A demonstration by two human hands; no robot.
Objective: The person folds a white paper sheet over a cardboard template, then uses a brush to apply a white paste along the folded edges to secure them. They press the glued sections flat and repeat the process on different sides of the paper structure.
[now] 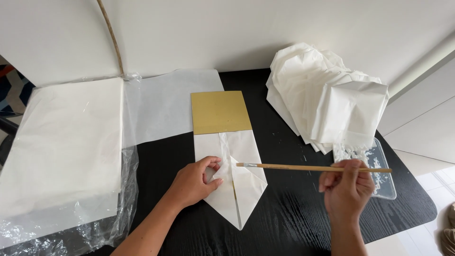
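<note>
My left hand [195, 182] is lying palm down, forearm angling in from the table's near edge, thumb and forefinger pinching together. My right hand [347, 190] is hovering nearer the right edge, knuckles toward me, fingers curling closed in a light pinch grip.
</note>
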